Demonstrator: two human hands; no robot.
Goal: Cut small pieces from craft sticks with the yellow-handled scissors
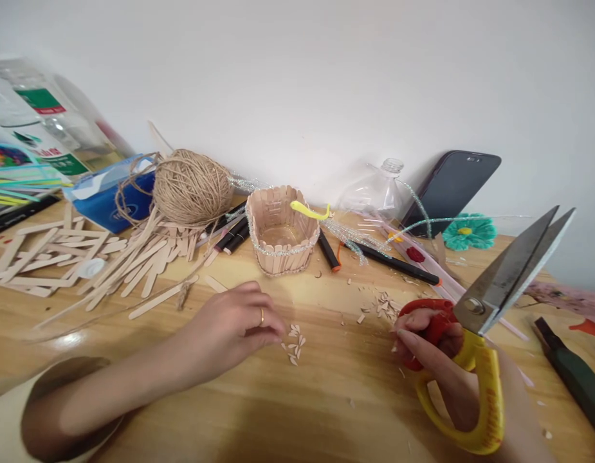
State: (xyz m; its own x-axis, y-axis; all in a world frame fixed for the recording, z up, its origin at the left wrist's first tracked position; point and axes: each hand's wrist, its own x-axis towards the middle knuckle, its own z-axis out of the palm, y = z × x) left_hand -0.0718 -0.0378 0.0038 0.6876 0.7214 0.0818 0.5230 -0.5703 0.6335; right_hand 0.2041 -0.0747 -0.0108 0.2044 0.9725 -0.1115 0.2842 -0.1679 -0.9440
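My left hand (246,319) wears a ring and has its fingers curled and pressed together, low over the table. Whatever its fingertips may hold is hidden. Right beside them lies a small cluster of pale, petal-shaped wood pieces (296,344). In my right hand (439,366) are scissors (475,307) with red and yellow handles, their blades slightly apart and pointing up to the right. Behind the hands stands a small basket (282,257) made of craft sticks, with a silvery tinsel stem around it and a yellow pipe cleaner (311,211) at its rim.
Craft sticks (147,263) are heaped at left, near a twine ball (193,186) and a blue tissue pack (116,204). Markers (398,262), wood scraps (386,305), a cut plastic bottle (379,193), a phone (454,186) and a teal flower (469,232) are at right.
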